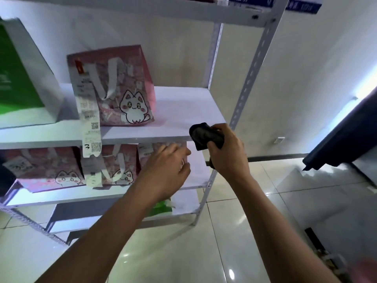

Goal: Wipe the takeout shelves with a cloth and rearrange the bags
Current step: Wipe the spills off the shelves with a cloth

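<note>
Now, wiping looks unfinished | right hand (228,150) squeezes the black cloth (206,136) at the front edge of the middle shelf (183,111) | left hand (167,168) loose, holding nothing, reaching for the pink bags below | bags: one pink cat bag (114,86) up here, three pink below, two green.

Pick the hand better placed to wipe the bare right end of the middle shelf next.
Right. The right hand already grips the dark cloth right at that middle shelf's front edge. The left hand is lower, at the pink cat bag on the shelf below, and holds no cloth.
</note>
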`<state>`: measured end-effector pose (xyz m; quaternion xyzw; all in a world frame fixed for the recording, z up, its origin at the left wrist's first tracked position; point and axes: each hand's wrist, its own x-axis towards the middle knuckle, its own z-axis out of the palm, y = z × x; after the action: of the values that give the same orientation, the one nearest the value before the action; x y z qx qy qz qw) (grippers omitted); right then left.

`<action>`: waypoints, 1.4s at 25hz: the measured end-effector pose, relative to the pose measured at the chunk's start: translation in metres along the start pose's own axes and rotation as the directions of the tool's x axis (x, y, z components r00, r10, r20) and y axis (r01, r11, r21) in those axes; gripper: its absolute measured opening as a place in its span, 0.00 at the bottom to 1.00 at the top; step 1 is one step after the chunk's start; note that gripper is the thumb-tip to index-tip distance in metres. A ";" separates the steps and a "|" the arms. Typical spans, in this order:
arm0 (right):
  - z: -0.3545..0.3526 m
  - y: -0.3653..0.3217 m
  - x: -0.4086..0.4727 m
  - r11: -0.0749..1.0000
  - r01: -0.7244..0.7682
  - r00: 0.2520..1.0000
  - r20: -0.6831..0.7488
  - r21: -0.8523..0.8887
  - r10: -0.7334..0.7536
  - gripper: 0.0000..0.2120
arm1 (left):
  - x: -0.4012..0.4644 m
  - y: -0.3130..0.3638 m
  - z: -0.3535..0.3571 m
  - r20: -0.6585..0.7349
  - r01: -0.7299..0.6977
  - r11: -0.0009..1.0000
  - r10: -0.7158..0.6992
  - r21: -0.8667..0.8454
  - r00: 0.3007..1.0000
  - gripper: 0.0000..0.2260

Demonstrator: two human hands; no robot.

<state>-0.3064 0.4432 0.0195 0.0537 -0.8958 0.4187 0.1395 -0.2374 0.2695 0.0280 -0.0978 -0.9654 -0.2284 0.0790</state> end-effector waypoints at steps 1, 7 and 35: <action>-0.004 -0.003 0.010 1.000 -0.004 1.000 -0.015 -0.015 0.003 0.17 | 0.006 0.003 -0.005 -0.008 -0.007 1.000 0.007 -0.005 1.000 0.16; 0.003 0.001 0.076 0.998 -0.054 0.998 0.019 -0.014 0.055 0.16 | 0.055 0.011 -0.005 -0.012 0.006 1.000 -0.005 0.012 1.000 0.15; 0.069 0.061 0.156 0.854 0.101 0.975 0.220 -0.511 0.016 0.17 | 0.222 -0.053 0.087 0.085 0.134 0.989 -0.140 0.067 0.987 0.27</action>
<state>-0.4830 0.4329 -0.0212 0.0792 -0.9836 0.1502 0.0600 -0.4733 0.2964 -0.0282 -0.0389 -0.9790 -0.1991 0.0227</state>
